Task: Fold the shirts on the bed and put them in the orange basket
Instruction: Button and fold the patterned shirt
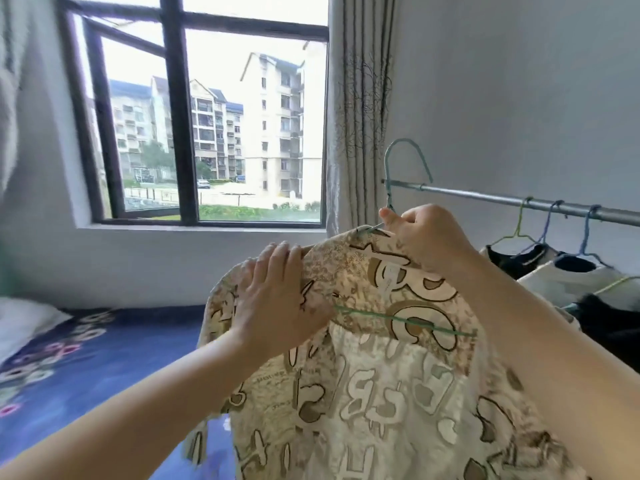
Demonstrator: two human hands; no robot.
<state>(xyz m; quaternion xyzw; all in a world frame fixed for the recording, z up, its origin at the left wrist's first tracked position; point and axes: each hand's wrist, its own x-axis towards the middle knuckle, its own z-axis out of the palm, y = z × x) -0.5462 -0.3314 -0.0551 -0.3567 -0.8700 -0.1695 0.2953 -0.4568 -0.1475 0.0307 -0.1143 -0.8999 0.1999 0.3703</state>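
At the far left the bed (86,344), under a blue patterned cover, runs below the window (194,112). The left hand (277,299) lies on the shoulder of the beige lettered shirt (374,386), its fingers (277,258) fairly straight and pressing the cloth rather than pinching it. The shirt hangs in the air in front of the person, above the bed's edge, on a green wire hanger (403,320) whose bar shows through the neck opening. The right hand (426,237) grips the hanger's stem just below the hook, fingers curled round it. Further right a metal rail (519,202) carries more hangers with dark and pale garments. The step in hand looks like freeing the shirt from its hanger, before any fold. Next the hanger has to slide out through the collar. The orange basket is not in view.
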